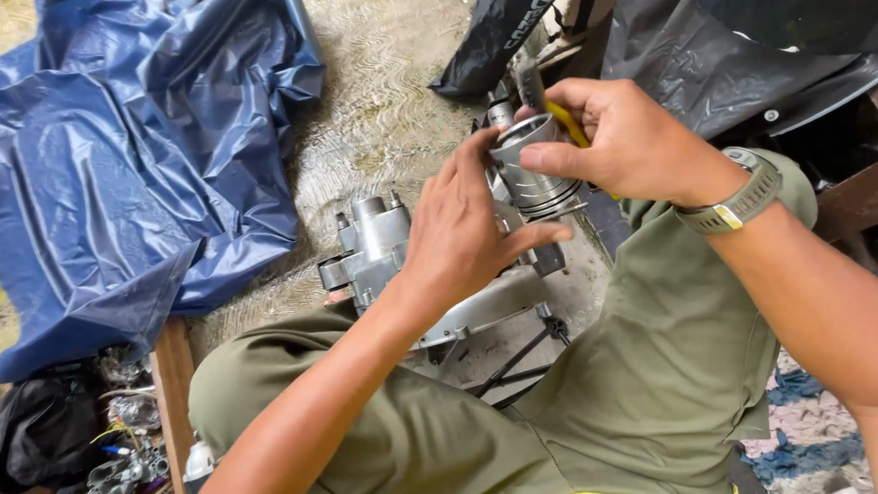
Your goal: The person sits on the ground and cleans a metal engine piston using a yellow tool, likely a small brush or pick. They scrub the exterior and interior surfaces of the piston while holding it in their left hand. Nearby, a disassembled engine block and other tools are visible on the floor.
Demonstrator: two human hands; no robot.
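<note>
Item: one grey metal piston (533, 177), ringed near its lower edge, held up between the person's two hands above a grey engine casing (389, 250) that sits on the concrete floor (381, 100) between the knees. Right hand (619, 137) closed around the piston's upper rim, thumb across the front, with a yellow-handled tool (565, 122) tucked under its fingers; left hand (458, 226) cupped against the piston's near side, fingertips touching it. Nearby: crumpled blue tarpaulin (124, 163) well left, wooden box of parts (171, 381) beside the left knee.
</note>
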